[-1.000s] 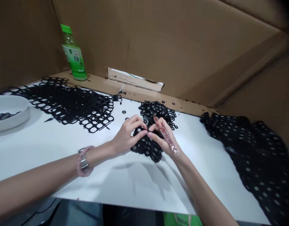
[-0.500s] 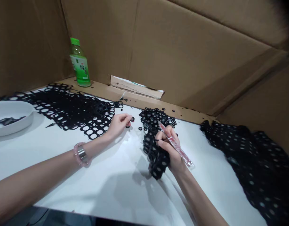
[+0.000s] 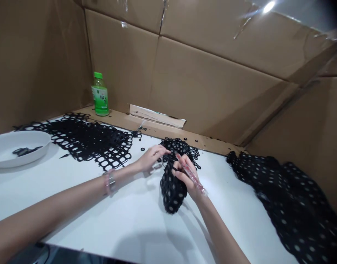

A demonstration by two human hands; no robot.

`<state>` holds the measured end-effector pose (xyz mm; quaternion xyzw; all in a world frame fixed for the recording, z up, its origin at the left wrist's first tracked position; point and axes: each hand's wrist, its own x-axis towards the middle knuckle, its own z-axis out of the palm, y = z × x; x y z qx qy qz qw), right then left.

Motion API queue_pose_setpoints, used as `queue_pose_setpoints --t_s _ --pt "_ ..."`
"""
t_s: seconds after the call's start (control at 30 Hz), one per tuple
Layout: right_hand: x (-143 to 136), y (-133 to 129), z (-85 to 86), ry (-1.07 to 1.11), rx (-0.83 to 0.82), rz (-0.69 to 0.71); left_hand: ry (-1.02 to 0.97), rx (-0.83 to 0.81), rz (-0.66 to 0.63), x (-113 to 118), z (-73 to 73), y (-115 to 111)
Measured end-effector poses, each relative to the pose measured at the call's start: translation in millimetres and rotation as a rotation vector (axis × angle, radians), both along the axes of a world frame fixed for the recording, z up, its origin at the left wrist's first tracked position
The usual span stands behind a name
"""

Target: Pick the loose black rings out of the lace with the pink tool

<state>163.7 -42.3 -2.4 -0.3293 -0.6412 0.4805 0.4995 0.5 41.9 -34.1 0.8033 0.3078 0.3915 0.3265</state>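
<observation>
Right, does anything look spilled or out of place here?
Slightly: two small black rings and some black crumbs lie loose on the cardboard strip behind the white tabletop, apart from the ring pile.

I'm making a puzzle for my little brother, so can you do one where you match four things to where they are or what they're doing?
Things:
1. green-capped bottle
2. white bowl
3. pink bracelet
4. right hand

Places and states:
A. around the wrist of the left arm
B. holding a slim reddish stick
C. at the left edge of the picture, with dark pieces inside
D. standing upright at the back, by the cardboard wall

Right pairs: 1-D, 2-C, 3-A, 4-B
</observation>
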Motion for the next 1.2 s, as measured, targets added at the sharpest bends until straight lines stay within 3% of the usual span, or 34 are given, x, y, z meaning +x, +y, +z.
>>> queue_pose_setpoints --t_s 0.1,0.2,0.37,0.5,0.63,0.77,1.0,1.2 --pt "0.6 1.1 0.2 -0.023 0.019 -0.052 -0.071 -0.154 -0.138 -6.1 4.0 -27.6" --pt "1.3 1.8 -0.8 -0.087 0.063 -0.095 -0.155 -0.223 -0.136 -7.3 7.0 -45.2" --pt "-0.3 -0.5 0.6 -0.186 0.117 -0.085 -0.222 -0.327 -0.118 -4.8 9.3 -55.4" --pt "-0.5 -0.6 0.5 -0.192 0.099 -0.158 -0.219 -0.309 -0.037 -2.8 10.4 -61.9" --pt "-0.3 0.2 0.0 -0.155 0.033 -0.149 -0.279 -0.140 0.148 -2.2 13.4 -68.6" --pt "-1.8 0.3 0.9 -0.143 -0.028 -0.158 -0.289 -0.042 0.044 -2.8 12.1 -68.9" --pt "-1.5 -0.2 2.0 -0.155 -0.057 -0.162 -0.314 -0.431 -0.088 -4.3 9.9 -55.7" --pt "-5.9 -2.4 1.0 -0.105 -0.051 -0.125 -0.168 -0.160 0.025 -4.2 14.2 -66.5"
